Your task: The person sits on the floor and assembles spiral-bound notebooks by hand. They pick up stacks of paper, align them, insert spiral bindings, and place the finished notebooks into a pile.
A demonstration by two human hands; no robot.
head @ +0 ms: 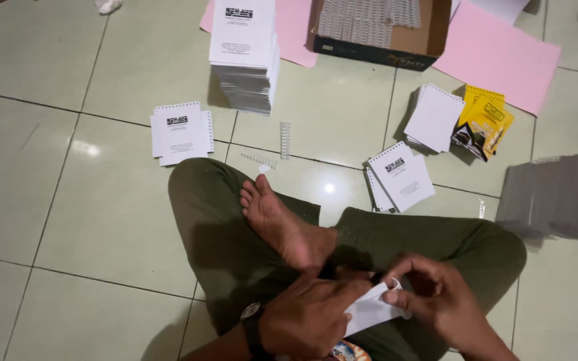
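Both hands, left hand [309, 317] and right hand [446, 307], apparently pinch a white booklet [369, 311].

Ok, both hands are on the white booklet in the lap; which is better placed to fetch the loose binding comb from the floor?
Probably the left hand: it lies nearer the binding comb, while the right hand pinches the white booklet at its edge.

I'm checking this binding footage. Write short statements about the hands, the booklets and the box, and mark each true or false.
1. Both hands, left hand and right hand, hold a small white paper booklet. True.
2. The left wrist is bare. False: it wears a dark wristwatch.
3. A tall stack of white printed sheets stands on the tiled floor. True.
4. The brown cardboard box sits on blue paper. False: on pink paper sheets.
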